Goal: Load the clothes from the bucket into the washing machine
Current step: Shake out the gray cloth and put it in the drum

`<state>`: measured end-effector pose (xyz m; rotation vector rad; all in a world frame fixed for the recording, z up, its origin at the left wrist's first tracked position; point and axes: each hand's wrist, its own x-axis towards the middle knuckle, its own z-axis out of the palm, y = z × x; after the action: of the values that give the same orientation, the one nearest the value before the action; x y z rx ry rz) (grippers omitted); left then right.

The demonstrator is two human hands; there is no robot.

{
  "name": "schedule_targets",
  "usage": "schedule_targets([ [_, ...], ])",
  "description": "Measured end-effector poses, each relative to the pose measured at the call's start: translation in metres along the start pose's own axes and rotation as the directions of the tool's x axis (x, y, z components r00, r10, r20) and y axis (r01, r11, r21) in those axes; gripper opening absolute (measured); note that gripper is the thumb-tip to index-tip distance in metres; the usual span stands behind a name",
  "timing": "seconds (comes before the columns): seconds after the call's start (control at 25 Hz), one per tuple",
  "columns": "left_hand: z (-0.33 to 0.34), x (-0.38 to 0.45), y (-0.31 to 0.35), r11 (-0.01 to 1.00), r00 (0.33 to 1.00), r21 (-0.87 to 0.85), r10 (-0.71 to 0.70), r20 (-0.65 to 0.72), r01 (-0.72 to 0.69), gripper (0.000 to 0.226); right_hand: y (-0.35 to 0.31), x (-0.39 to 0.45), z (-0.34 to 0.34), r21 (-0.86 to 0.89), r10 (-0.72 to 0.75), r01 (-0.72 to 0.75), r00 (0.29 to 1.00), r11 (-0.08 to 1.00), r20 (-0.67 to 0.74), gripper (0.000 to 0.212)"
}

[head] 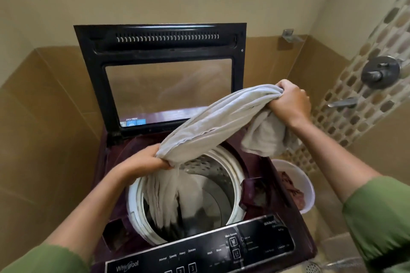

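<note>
Both grips are closed on one grey cloth (213,117): the left hand (150,159) bunches its lower end just above the near-left rim of the drum (235,175), and the right hand (290,102) holds the other end higher, out past the machine's right side. The cloth is stretched between them as a thick rope. Its long axis runs from lower left, over the drum, up to upper right, so the low end points into the washer (261,164) and the high end points toward the tiled wall. A loose tail from the left fist hangs down inside the drum, and a second fold droops below the right hand, over the washer's right edge and above the bucket (308,186).

To do this step well, I would bring the right hand inward and down until it is over the opening, then let the cloth fall in from the low end first, so it feeds in lengthwise rather than draping across the rim. The drooping fold under the right hand is the likely trouble: it could catch on the top deck or fall back toward the bucket unless it is gathered before release. The lid (164,51) stands upright behind and leaves the opening free. Dark reddish clothes (292,190) remain in the bucket on the floor at the right, so more loads are left.
</note>
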<state>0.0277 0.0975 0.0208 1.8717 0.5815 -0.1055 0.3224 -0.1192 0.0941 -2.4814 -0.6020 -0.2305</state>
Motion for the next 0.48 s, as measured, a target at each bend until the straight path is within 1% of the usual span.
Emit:
schedule_targets([
  [0.08, 0.007, -0.007, -0.017, 0.987, 0.988, 0.082, -0.142, 0.053, 0.137, 0.049, -0.018, -0.018, 0.011, 0.132, -0.039, 0.039, 0.999, 0.991, 0.002, 0.016],
  [0.12, 0.016, -0.008, -0.025, 0.972, 0.973, 0.128, -0.209, 0.094, 0.196, 0.046, -0.026, -0.024, 0.016, 0.176, -0.056, 0.050, 0.998, 0.983, 0.024, 0.014],
  [0.16, 0.029, -0.010, -0.033, 0.961, 0.958, 0.157, -0.249, 0.141, 0.226, 0.040, -0.036, -0.028, 0.021, 0.221, -0.066, 0.050, 0.996, 0.974, 0.065, 0.013],
  [0.2, 0.047, -0.012, -0.039, 0.960, 0.944, 0.151, -0.264, 0.197, 0.237, 0.032, -0.046, -0.031, 0.026, 0.260, -0.079, 0.050, 0.992, 0.964, 0.103, 0.012],
  [0.24, 0.069, -0.013, -0.040, 0.963, 0.921, 0.094, -0.271, 0.280, 0.254, 0.027, -0.056, -0.033, 0.030, 0.298, -0.093, 0.047, 0.986, 0.953, 0.140, 0.012],
  [0.28, 0.093, -0.014, -0.038, 0.953, 0.890, -0.004, -0.280, 0.359, 0.302, 0.027, -0.067, -0.038, 0.036, 0.318, -0.119, 0.056, 0.976, 0.946, 0.180, 0.013],
  [0.32, 0.118, -0.014, -0.036, 0.942, 0.871, -0.059, -0.281, 0.402, 0.331, 0.032, -0.075, -0.044, 0.043, 0.303, -0.157, 0.083, 0.961, 0.949, 0.228, 0.014],
  [0.36, 0.141, -0.011, -0.034, 0.951, 0.872, -0.048, -0.260, 0.414, 0.306, 0.041, -0.082, -0.051, 0.052, 0.242, -0.205, 0.138, 0.938, 0.960, 0.278, 0.018],
  [0.44, 0.165, -0.003, -0.035, 0.981, 0.868, 0.106, -0.194, 0.457, 0.163, 0.054, -0.091, -0.068, 0.073, 0.068, -0.300, 0.296, 0.877, 0.953, 0.375, 0.026],
  [0.48, 0.168, 0.000, -0.041, 0.972, 0.878, 0.218, -0.174, 0.446, 0.082, 0.057, -0.093, -0.077, 0.082, 0.016, -0.329, 0.357, 0.843, 0.934, 0.426, 0.028],
])
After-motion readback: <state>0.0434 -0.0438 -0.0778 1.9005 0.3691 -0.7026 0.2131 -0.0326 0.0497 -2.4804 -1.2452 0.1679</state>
